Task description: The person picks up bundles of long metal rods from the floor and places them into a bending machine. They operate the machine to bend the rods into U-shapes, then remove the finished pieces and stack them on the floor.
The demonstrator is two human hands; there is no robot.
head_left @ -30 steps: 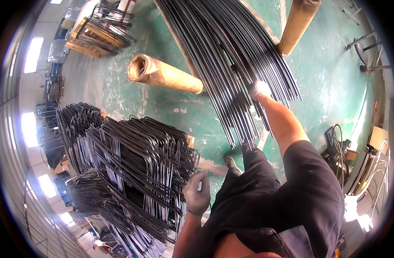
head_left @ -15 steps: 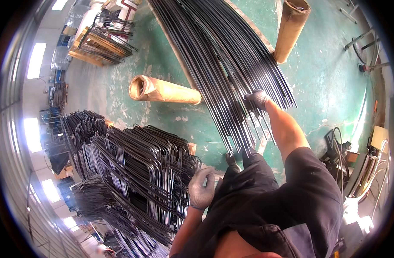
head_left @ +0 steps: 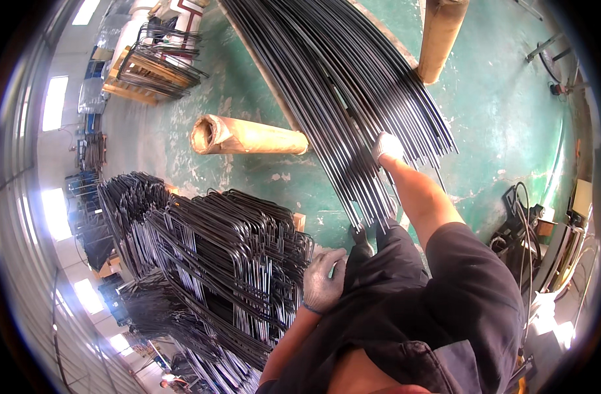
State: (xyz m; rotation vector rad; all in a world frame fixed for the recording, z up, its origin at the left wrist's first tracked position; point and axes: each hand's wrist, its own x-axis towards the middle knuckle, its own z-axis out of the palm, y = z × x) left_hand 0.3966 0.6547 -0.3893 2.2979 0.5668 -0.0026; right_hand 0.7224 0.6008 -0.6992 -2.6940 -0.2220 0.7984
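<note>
Long straight dark metal tubes point(head_left: 326, 85) lie side by side in a wide bundle, running from the top toward my feet with uneven near ends. My right hand point(head_left: 387, 146), in a pale glove, reaches forward onto the near part of the bundle. It looks closed on a tube there, though bright glare and the hand itself hide the fingertips. My left hand point(head_left: 324, 281), in a grey glove, hangs beside my thigh with nothing in it. Its fingers are loosely bent and the thumb stands apart. Left of it rises a big stack of bent black tube frames point(head_left: 215, 223).
A brown cardboard roll point(head_left: 254, 136) lies left of the bundle; another roll point(head_left: 443, 39) stands at its right edge. Farther left, a wooden pallet point(head_left: 133, 92) carries more bent frames. Dark equipment with cables point(head_left: 514, 233) is on the right. The green floor point(head_left: 491, 131) is worn.
My right hand has shifted slightly left across the tubes, into brighter light. The left hand has moved a little right and its fingers have loosened. The view has shifted slightly.
</note>
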